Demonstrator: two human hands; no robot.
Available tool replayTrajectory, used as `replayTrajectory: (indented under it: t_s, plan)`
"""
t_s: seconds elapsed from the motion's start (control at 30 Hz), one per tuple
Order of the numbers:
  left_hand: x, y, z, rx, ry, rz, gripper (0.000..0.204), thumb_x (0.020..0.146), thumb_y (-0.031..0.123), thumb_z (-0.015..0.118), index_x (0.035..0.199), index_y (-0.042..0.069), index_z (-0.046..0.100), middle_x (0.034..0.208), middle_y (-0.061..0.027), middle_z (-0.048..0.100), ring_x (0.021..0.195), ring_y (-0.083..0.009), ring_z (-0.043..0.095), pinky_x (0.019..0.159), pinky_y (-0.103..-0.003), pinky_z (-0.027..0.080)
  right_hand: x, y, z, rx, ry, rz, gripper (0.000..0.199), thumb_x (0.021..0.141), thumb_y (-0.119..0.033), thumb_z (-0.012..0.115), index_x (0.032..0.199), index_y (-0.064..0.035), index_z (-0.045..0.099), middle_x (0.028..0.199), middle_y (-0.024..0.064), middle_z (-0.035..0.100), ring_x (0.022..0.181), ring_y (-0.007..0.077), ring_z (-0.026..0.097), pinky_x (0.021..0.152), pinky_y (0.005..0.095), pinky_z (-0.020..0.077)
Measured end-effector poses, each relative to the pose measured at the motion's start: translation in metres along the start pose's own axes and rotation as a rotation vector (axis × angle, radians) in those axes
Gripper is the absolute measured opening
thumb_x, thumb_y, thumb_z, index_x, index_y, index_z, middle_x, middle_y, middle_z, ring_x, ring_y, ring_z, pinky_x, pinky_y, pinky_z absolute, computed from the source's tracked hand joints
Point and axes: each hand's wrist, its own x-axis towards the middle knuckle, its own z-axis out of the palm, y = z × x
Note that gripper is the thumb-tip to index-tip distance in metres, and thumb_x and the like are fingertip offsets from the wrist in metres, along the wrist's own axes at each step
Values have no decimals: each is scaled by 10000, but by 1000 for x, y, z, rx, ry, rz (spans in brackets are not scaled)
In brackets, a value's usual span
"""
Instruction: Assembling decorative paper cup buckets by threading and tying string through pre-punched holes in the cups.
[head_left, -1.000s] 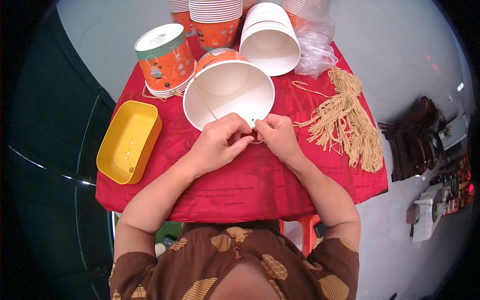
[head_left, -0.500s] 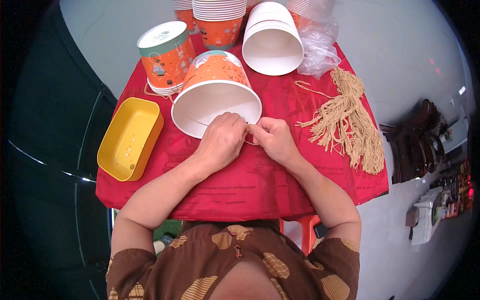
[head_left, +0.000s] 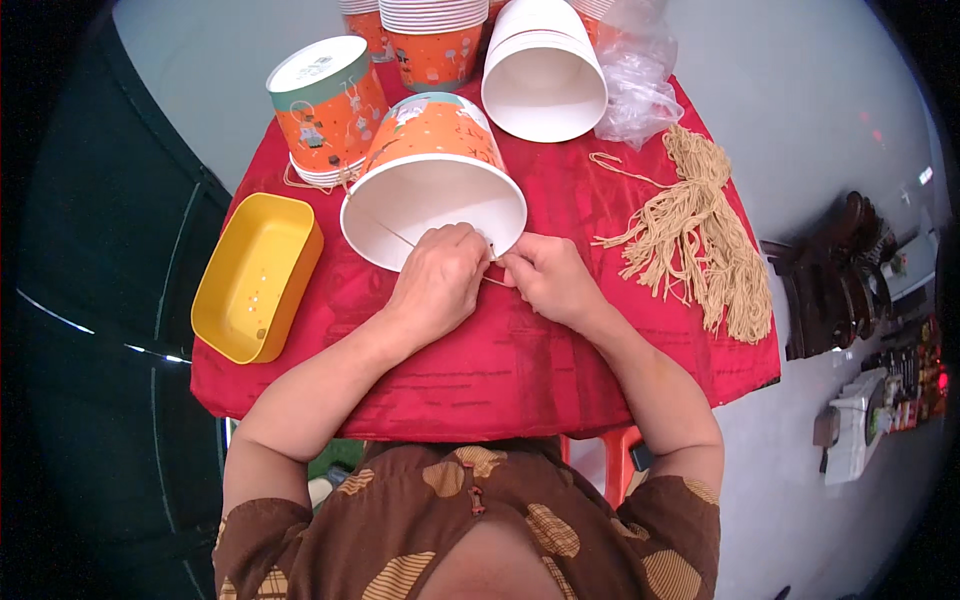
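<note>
An orange, patterned paper bucket (head_left: 432, 142) lies on its side, its white mouth facing me. A thin tan cord (head_left: 393, 233) crosses that mouth from the left rim to my fingers. At the lower right of the rim my left hand (head_left: 440, 280) is closed, fingers bent over the cord. Just beside it, my right hand (head_left: 552, 280) pinches the cord close to the rim, and a short bit of cord shows between the two hands. A small dark spot or hole shows in the rim there. My fingertips are partly hidden.
Left stands a yellow tray (head_left: 226, 290) with small bits inside. Behind it is an upside-down orange bucket (head_left: 330, 125). Stacked buckets (head_left: 435, 55), white-mouthed nested buckets (head_left: 545, 92) and a clear plastic bag (head_left: 638, 95) fill the back. A bundle of tan cords (head_left: 700, 230) lies right.
The cord now shows as a straight line across the bucket's mouth, where it was fainter and lower before. My right hand has shifted slightly; both hands stay at the rim.
</note>
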Motion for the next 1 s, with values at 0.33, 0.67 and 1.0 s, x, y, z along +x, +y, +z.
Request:
replayTrajectory:
  t_s: [0.33, 0.67, 1.0]
  plan:
    - [1, 3, 1, 19, 20, -27, 34, 762, -23, 590, 773, -9, 560, 766, -187, 582, 739, -378, 573, 711, -452, 460, 1, 5, 6, -74, 108, -73, 114, 818, -49, 581, 833, 43, 645, 718, 238, 631, 635, 354, 653, 572, 415, 499]
    - [0, 6, -3, 178, -36, 47, 127, 783, 64, 673, 775, 3, 562, 757, -166, 579, 717, -362, 578, 681, -445, 459, 4, 11, 7, -25, 126, -73, 180, 839, -107, 620, 757, 52, 634, 629, 232, 583, 520, 248, 602, 500, 379, 443]
    - [-4, 32, -13, 308, -121, 94, 223, 793, 176, 701, 806, 13, 550, 757, -143, 569, 685, -321, 569, 665, -414, 451, 11, 15, -13, -148, 554, -195, 281, 871, -104, 601, 642, 48, 542, 545, 215, 513, 423, 253, 507, 443, 393, 381]
